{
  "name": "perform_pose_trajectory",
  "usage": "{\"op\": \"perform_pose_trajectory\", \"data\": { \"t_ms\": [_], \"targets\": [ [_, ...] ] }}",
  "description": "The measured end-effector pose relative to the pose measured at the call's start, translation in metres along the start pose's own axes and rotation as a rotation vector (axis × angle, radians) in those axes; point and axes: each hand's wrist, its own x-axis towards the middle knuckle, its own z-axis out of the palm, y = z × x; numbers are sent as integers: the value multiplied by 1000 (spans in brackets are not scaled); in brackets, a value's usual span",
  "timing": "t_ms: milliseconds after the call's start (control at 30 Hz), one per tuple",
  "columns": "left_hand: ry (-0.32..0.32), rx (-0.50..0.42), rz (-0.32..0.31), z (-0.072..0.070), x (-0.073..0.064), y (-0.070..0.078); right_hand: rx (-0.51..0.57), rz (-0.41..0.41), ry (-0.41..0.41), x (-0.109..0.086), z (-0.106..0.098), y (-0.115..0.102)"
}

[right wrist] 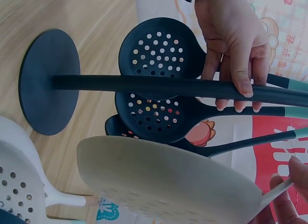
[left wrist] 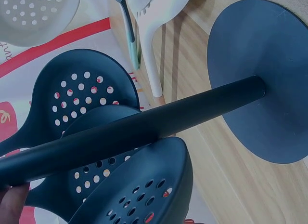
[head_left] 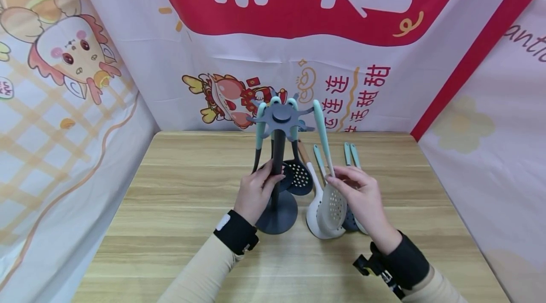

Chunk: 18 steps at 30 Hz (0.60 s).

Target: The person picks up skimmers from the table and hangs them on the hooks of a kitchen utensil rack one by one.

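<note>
My left hand (head_left: 258,190) grips the black pole (head_left: 278,151) of a utensil stand, which rises from a round base (head_left: 286,215). Several black skimmers (head_left: 304,180) with mint handles hang from the stand's star-shaped top (head_left: 281,115). In the left wrist view their perforated bowls (left wrist: 86,84) crowd around the pole. My right hand (head_left: 364,196) pinches a pale grey skimmer (head_left: 332,208) at its neck. Its mint handle runs up to the right side of the top; whether it is hooked there I cannot tell. The right wrist view shows its bowl (right wrist: 163,176) close up.
On the wooden table (head_left: 179,208), right of the stand, lie a white utensil (head_left: 314,213) with a wooden handle and several others with mint handles (head_left: 354,153), partly hidden by the right hand and the grey skimmer. Printed cloth (head_left: 256,56) hangs behind and at both sides.
</note>
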Motion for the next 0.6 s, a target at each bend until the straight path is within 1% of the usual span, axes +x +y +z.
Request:
{"op": "perform_pose_trajectory", "data": {
  "t_ms": [267, 367, 600],
  "targets": [
    [-6, 3, 8, 1, -1, -2, -22, 12, -8, 1, 0, 1],
    [1, 6, 7, 1, -1, -2, -9, 22, -12, 0, 1, 2],
    [2, 6, 7, 1, -2, -3, 12, -12, -20, -1, 4, 1]
  ]
}}
